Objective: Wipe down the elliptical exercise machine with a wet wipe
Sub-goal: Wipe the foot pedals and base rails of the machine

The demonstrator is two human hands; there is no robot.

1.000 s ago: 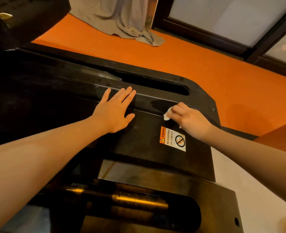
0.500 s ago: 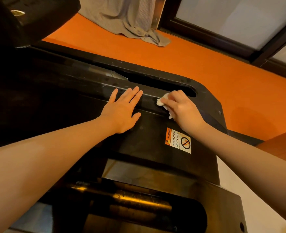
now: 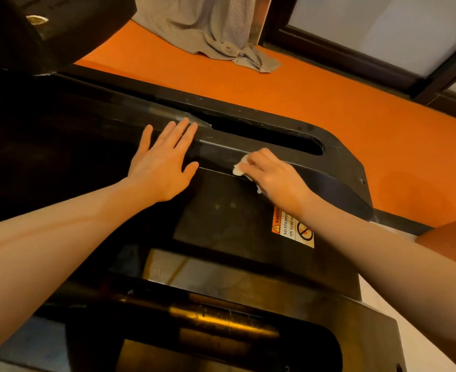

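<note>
My left hand (image 3: 159, 167) lies flat on the black housing of the elliptical machine (image 3: 221, 218), palm down, fingers straight and slightly spread, fingertips reaching up onto the raised ridge that runs across the cover; its grip is released and it holds nothing. My right hand (image 3: 275, 175) has its grip clenched round a crumpled white wet wipe (image 3: 239, 167), the fingers curled over it, and presses it against that same ridge, just below the long dark slot (image 3: 269, 138) in the top of the housing. A bit of the wipe sticks out ahead of my fingertips toward the left hand, and another scrap shows under the heel of the palm. The two hands are near each other but apart, with a strip of bare black plastic between them. Just below my right wrist sits an orange and white warning sticker (image 3: 292, 229) reading about no stepping on the surface; my forearm covers its upper right corner. Closer to me the housing drops to a lower opening where a brass-coloured metal bar (image 3: 221, 320) glints inside. Beyond the machine the floor is bright orange (image 3: 329, 84), and a heap of grey cloth (image 3: 210, 30) hangs down onto it near a dark-framed window (image 3: 382, 57). A dark rounded part of the machine (image 3: 47, 28) fills the upper left corner.
</note>
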